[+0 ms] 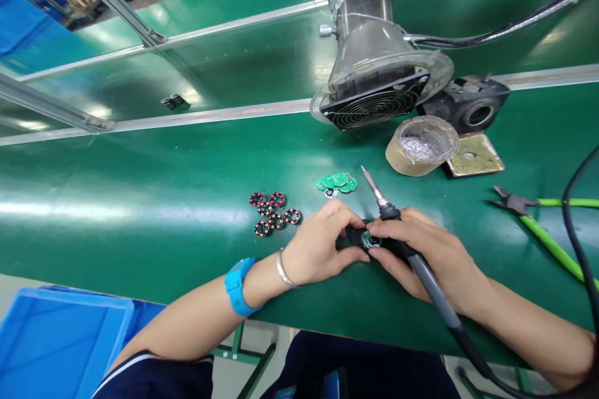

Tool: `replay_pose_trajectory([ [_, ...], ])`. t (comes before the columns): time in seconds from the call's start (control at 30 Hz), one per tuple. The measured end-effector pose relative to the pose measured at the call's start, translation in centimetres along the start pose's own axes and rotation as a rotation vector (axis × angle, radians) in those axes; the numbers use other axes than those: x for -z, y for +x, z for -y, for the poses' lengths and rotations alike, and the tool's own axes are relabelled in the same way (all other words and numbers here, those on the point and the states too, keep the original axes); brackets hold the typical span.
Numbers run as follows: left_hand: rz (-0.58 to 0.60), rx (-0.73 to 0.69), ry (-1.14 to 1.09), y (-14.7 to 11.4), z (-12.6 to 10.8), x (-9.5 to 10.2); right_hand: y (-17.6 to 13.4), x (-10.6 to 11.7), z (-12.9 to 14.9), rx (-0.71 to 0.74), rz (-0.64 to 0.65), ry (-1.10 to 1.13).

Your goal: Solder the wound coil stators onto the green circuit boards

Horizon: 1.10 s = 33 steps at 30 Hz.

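Observation:
My left hand (316, 246) grips a small black block (356, 237) on the green table between thumb and fingers. A small round circuit board (371, 239) with a dark centre lies on the block, between my two hands. With a soldering iron (423, 274) lying across its fingers, my right hand (437, 255) also pinches the board's edge by thumb and forefinger. The iron's tip points up and away, clear of the board. Left of my hands lie several copper-wound coil rings (276, 221). Beyond my left hand is a loose pile of green round circuit boards (337, 181).
A fume extractor hood (374, 93) hangs over the back. Below it stand a round tub (412, 159) of silvery bits, a sponge tray (477, 154) and a black iron stand (468, 106). Green-handled cutters (538, 218) lie right; a blue bin (65, 336) sits lower left.

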<state>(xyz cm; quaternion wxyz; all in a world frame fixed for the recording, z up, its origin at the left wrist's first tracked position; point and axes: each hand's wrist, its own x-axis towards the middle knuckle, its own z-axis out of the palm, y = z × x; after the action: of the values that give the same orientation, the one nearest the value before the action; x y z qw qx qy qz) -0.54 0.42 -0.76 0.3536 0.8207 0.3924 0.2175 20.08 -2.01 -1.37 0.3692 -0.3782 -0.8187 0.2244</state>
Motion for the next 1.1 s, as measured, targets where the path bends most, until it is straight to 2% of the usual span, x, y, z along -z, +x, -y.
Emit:
replay_pose_trajectory([
  [0.1,0.069,-0.097,-0.066,0.1,0.5,1.2,-0.1,0.1,0.0,-0.004,0.012,-0.010],
  [0.23,0.062,-0.177,-0.116,0.2,0.5,1.5,0.0,0.3,0.0,-0.002,0.021,-0.012],
  [0.4,0.054,-0.080,-0.169,0.4,0.1,1.1,0.2,0.5,0.3,0.038,-0.010,-0.024],
  [0.53,0.039,0.011,-0.204,0.5,-0.2,0.8,0.0,0.3,0.4,0.134,-0.071,-0.001],
  [0.77,0.079,0.053,-0.268,0.5,-0.2,1.2,-0.7,0.2,0.2,0.212,-0.037,-0.044],
  [0.93,0.093,-0.059,-0.120,0.4,0.4,1.4,-0.7,0.3,0.4,0.197,-0.003,-0.053],
  [1.1,0.078,-0.145,-0.034,0.2,0.7,1.3,-0.5,1.5,1.4,0.119,-0.073,-0.022],
])
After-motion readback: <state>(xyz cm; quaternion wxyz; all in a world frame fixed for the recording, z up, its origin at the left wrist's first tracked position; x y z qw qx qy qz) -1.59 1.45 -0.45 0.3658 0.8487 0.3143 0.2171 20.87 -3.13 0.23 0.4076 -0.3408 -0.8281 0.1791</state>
